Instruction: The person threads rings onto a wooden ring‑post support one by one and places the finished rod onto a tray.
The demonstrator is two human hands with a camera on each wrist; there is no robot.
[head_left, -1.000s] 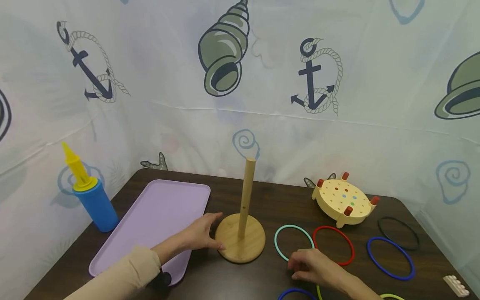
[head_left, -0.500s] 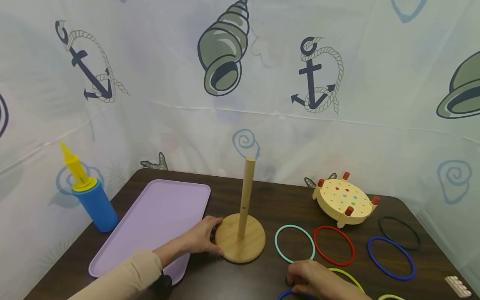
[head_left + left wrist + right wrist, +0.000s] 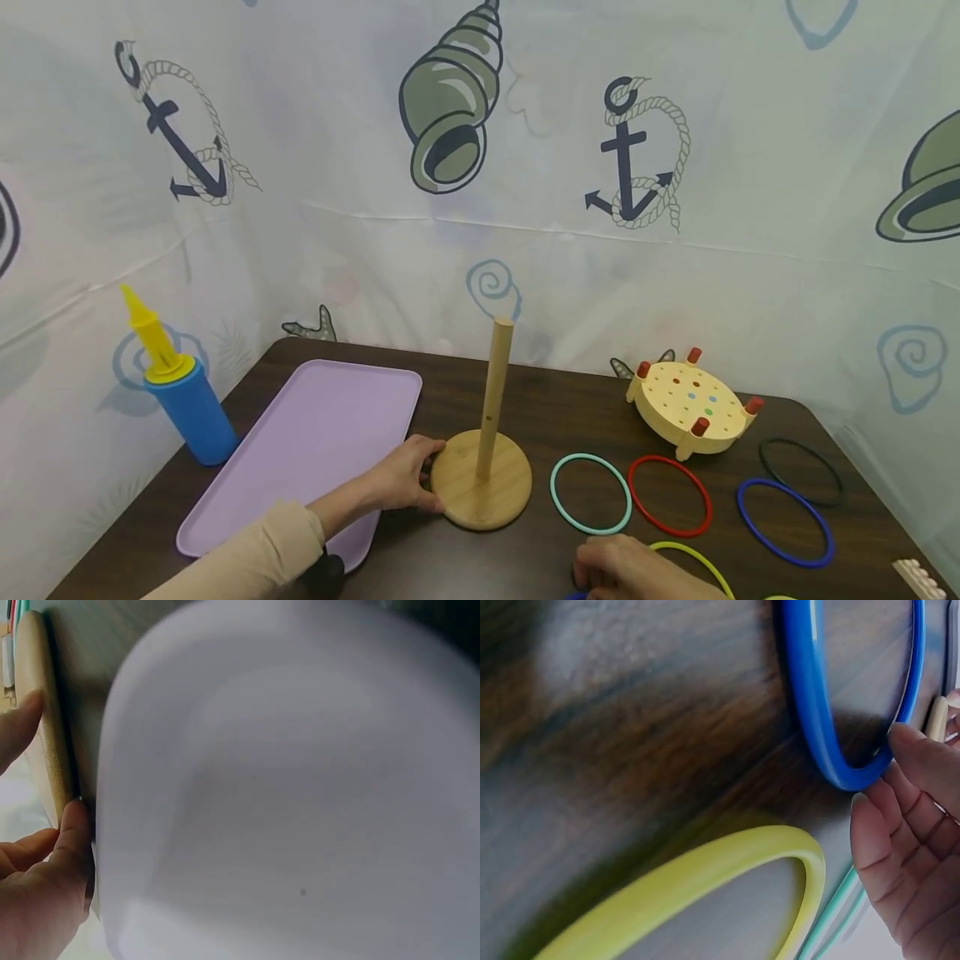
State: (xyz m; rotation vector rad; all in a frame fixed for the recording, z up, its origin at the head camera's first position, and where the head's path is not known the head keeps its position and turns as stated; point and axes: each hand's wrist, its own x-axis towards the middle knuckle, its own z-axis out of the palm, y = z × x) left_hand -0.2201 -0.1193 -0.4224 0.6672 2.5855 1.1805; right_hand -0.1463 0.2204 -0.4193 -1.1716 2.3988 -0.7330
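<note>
In the head view, my left hand [image 3: 405,475] holds the left edge of a wooden stand [image 3: 506,500], a round base with an upright peg. The left wrist view shows the thumb and fingers of that left hand [image 3: 49,885] against the rim of the base [image 3: 49,727]. At the bottom of the head view is my right hand [image 3: 633,571]. Close up in the right wrist view, the thumb and fingers of the right hand [image 3: 922,817] pinch the end of a blue ring [image 3: 810,697]. A yellow ring [image 3: 697,877] lies beside it.
A lilac tray [image 3: 322,433] lies left of the stand, past a blue pump [image 3: 195,417] with a yellow nozzle. Rightward lie a mint ring [image 3: 557,500], a red ring [image 3: 705,500], another blue ring [image 3: 780,486] and a dark ring [image 3: 836,475]. Behind them sits a cream pegged disc [image 3: 686,408].
My left fingers have come in from just beside the base onto its edge. My right hand has moved toward me, from beside the mint ring down to the near blue ring.
</note>
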